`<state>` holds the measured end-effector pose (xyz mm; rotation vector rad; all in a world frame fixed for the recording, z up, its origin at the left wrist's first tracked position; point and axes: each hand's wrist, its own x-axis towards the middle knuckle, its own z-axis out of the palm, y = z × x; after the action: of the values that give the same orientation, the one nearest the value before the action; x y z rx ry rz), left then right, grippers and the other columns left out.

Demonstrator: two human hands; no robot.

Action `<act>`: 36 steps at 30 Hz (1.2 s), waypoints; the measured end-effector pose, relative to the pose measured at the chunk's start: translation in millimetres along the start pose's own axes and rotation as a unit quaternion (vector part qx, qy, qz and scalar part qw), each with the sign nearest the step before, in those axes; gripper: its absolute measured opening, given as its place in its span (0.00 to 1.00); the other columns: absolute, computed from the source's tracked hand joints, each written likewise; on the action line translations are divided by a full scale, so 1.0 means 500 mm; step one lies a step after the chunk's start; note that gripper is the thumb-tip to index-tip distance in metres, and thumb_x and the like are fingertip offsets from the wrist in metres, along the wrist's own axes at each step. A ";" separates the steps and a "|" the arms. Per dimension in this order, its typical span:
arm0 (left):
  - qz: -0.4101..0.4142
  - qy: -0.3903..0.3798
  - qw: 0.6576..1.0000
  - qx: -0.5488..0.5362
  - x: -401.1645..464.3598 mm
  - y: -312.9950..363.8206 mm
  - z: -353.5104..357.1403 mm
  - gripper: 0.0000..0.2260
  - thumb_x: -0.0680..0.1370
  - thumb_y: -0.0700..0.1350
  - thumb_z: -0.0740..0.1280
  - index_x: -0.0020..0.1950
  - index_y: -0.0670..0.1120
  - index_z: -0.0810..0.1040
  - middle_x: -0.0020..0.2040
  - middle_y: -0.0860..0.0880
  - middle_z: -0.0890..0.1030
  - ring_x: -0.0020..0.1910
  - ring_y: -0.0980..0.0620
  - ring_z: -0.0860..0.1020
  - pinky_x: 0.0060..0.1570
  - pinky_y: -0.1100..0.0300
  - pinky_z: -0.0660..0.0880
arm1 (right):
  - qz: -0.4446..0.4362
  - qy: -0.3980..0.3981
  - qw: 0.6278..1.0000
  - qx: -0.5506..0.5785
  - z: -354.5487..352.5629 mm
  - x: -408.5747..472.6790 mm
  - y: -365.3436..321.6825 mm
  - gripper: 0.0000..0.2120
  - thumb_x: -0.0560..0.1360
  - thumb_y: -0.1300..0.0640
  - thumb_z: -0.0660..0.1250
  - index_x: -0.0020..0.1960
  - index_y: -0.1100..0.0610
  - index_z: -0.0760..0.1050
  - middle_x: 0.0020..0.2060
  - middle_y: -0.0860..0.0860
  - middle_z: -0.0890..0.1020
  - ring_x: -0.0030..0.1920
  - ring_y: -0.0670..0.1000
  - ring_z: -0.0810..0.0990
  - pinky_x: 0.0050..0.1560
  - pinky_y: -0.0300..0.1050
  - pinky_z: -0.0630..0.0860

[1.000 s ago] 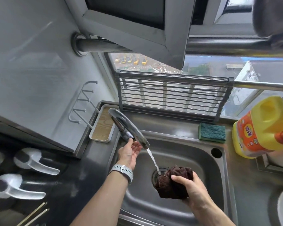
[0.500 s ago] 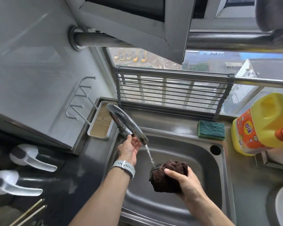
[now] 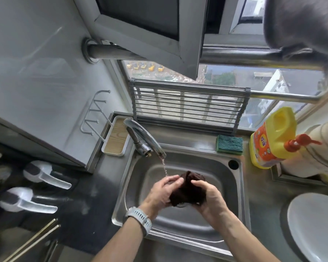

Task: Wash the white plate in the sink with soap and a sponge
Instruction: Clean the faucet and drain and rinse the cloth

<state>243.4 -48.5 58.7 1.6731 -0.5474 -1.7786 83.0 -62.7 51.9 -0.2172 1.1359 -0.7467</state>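
Both hands grip a bunched dark brown cloth [image 3: 187, 191] over the steel sink [image 3: 223, 178]: the left hand [image 3: 160, 193], a moment ago at the chrome tap [image 3: 142, 138], has joined the right hand [image 3: 208, 198]. A thin stream runs beside them. The green sponge [image 3: 229, 144] lies on the sink's back ledge beside a yellow detergent jug [image 3: 271, 138], its label unreadable. The white plate [image 3: 314, 225] rests on the counter to the right.

Lit by soft daylight from the window [image 3: 225, 78] behind the sink [image 3: 235, 186]; bright overall, dimmer along the lower left. Pale glare streaked across the steel basin and the faucet [image 3: 140, 133]. Strongly bowed at the edges by the wide lens. Slightly smeared by motion at the left hand [image 3: 159, 193]; soft at the corners.
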 end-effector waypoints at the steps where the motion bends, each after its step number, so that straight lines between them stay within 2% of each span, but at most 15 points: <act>1: -0.011 -0.012 0.999 -0.030 -0.021 -0.005 0.006 0.16 0.76 0.49 0.74 0.62 0.50 0.81 0.59 0.47 0.85 0.53 0.52 0.84 0.39 0.59 0.81 | -0.001 -0.016 1.000 -0.008 0.000 -0.017 -0.005 0.18 0.72 0.60 0.69 0.61 0.65 0.79 0.51 0.65 0.84 0.48 0.61 0.84 0.46 0.53 0.80; 4: -0.001 0.005 0.997 -0.075 -0.063 -0.009 0.011 0.19 0.73 0.42 0.77 0.63 0.43 0.81 0.59 0.42 0.85 0.51 0.47 0.85 0.38 0.60 0.81 | -0.033 -0.051 0.997 -0.056 -0.001 -0.062 -0.016 0.26 0.66 0.56 0.79 0.62 0.62 0.78 0.56 0.66 0.83 0.57 0.66 0.82 0.59 0.67 0.76; 6: 0.026 0.036 0.997 -0.069 -0.090 0.003 0.010 0.17 0.73 0.37 0.76 0.61 0.39 0.81 0.56 0.40 0.85 0.49 0.46 0.85 0.41 0.58 0.82 | -0.057 -0.034 0.993 -0.094 0.002 -0.089 -0.025 0.31 0.61 0.59 0.83 0.61 0.60 0.77 0.56 0.66 0.83 0.57 0.66 0.83 0.57 0.71 0.78; 7: 0.040 0.048 0.996 -0.066 -0.103 0.011 0.008 0.15 0.73 0.35 0.76 0.60 0.39 0.82 0.54 0.40 0.86 0.48 0.46 0.85 0.44 0.55 0.83 | -0.065 -0.020 0.992 -0.102 0.002 -0.099 -0.030 0.30 0.62 0.62 0.82 0.61 0.60 0.76 0.55 0.65 0.83 0.56 0.66 0.83 0.55 0.69 0.79; 9: 0.071 0.061 0.993 -0.074 -0.131 0.030 0.000 0.11 0.73 0.34 0.75 0.55 0.39 0.83 0.50 0.38 0.86 0.46 0.45 0.85 0.49 0.51 0.83 | -0.072 -0.006 0.993 -0.094 -0.001 -0.118 -0.045 0.20 0.69 0.66 0.75 0.59 0.61 0.76 0.55 0.65 0.83 0.56 0.64 0.83 0.53 0.63 0.82; 12: 0.118 0.089 0.987 -0.059 -0.168 0.067 -0.015 0.08 0.73 0.35 0.75 0.52 0.40 0.85 0.50 0.38 0.87 0.47 0.44 0.85 0.50 0.51 0.83 | -0.069 -0.017 0.995 -0.070 -0.016 -0.139 -0.070 0.10 0.76 0.65 0.68 0.56 0.62 0.78 0.54 0.64 0.84 0.57 0.61 0.83 0.56 0.59 0.80; 15: 0.151 0.102 0.983 -0.031 -0.201 0.105 -0.020 0.08 0.74 0.34 0.74 0.53 0.40 0.84 0.48 0.41 0.87 0.43 0.50 0.85 0.42 0.61 0.82 | -0.059 -0.039 0.997 -0.008 -0.026 -0.159 -0.093 0.12 0.76 0.61 0.67 0.59 0.61 0.79 0.53 0.61 0.85 0.56 0.60 0.83 0.59 0.58 0.79; 17: 0.171 0.112 0.979 -0.015 -0.218 0.124 -0.020 0.07 0.75 0.35 0.74 0.53 0.41 0.84 0.47 0.43 0.87 0.44 0.51 0.84 0.41 0.62 0.81 | -0.053 -0.045 0.996 0.056 -0.032 -0.168 -0.111 0.14 0.76 0.60 0.66 0.60 0.62 0.79 0.54 0.60 0.85 0.57 0.60 0.82 0.60 0.58 0.77; 20: 0.188 0.124 0.974 0.008 -0.230 0.141 -0.026 0.07 0.75 0.36 0.73 0.53 0.42 0.84 0.48 0.43 0.86 0.44 0.50 0.83 0.39 0.64 0.80 | -0.042 -0.022 0.988 0.148 -0.041 -0.171 -0.139 0.15 0.78 0.60 0.64 0.62 0.64 0.77 0.56 0.62 0.84 0.56 0.60 0.81 0.48 0.51 0.83; 22: 0.191 0.126 0.973 0.020 -0.235 0.147 -0.028 0.08 0.75 0.35 0.73 0.53 0.40 0.83 0.47 0.43 0.86 0.43 0.51 0.83 0.36 0.67 0.79 | -0.041 0.008 0.990 0.137 -0.043 -0.172 -0.150 0.13 0.77 0.60 0.65 0.61 0.62 0.77 0.51 0.60 0.83 0.50 0.57 0.81 0.42 0.47 0.82; 25: 0.194 0.129 0.971 0.048 -0.237 0.149 -0.030 0.07 0.75 0.34 0.73 0.52 0.41 0.83 0.47 0.43 0.86 0.43 0.50 0.83 0.36 0.68 0.78 | -0.036 0.037 0.993 0.103 -0.041 -0.169 -0.158 0.10 0.76 0.63 0.66 0.57 0.58 0.76 0.48 0.58 0.82 0.47 0.57 0.80 0.44 0.47 0.77; 27: 0.185 0.129 0.973 0.051 -0.240 0.147 -0.033 0.07 0.75 0.33 0.72 0.52 0.41 0.83 0.47 0.42 0.86 0.44 0.50 0.83 0.36 0.67 0.79 | -0.043 0.061 0.994 0.082 -0.039 -0.164 -0.166 0.12 0.74 0.66 0.67 0.57 0.59 0.76 0.48 0.59 0.81 0.45 0.57 0.79 0.42 0.47 0.76; 32: 0.145 0.112 0.983 0.005 -0.249 0.119 -0.060 0.09 0.74 0.32 0.73 0.51 0.42 0.86 0.50 0.39 0.87 0.51 0.42 0.85 0.47 0.55 0.83 | -0.084 0.062 0.994 -0.012 -0.028 -0.164 -0.184 0.12 0.72 0.68 0.72 0.55 0.63 0.77 0.45 0.60 0.82 0.43 0.58 0.82 0.37 0.45 0.79; 35: 0.150 0.115 0.981 -0.053 -0.269 0.118 -0.093 0.10 0.73 0.32 0.73 0.53 0.39 0.85 0.53 0.35 0.85 0.53 0.38 0.85 0.56 0.46 0.81 | -0.109 0.009 0.993 -0.054 0.004 -0.165 -0.210 0.12 0.72 0.69 0.72 0.55 0.66 0.78 0.47 0.63 0.83 0.45 0.58 0.84 0.41 0.46 0.83; 36: 0.157 0.117 0.978 -0.076 -0.279 0.124 -0.106 0.11 0.74 0.32 0.73 0.55 0.37 0.84 0.53 0.35 0.85 0.53 0.38 0.84 0.56 0.46 0.81 | -0.115 -0.012 0.992 -0.053 0.023 -0.165 -0.224 0.13 0.71 0.70 0.72 0.56 0.67 0.78 0.48 0.64 0.83 0.46 0.59 0.85 0.42 0.47 0.84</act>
<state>305.2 9.2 196.7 1.5637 -0.5222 -1.3433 27.7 -95.8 176.0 -0.4513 1.1407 -0.8862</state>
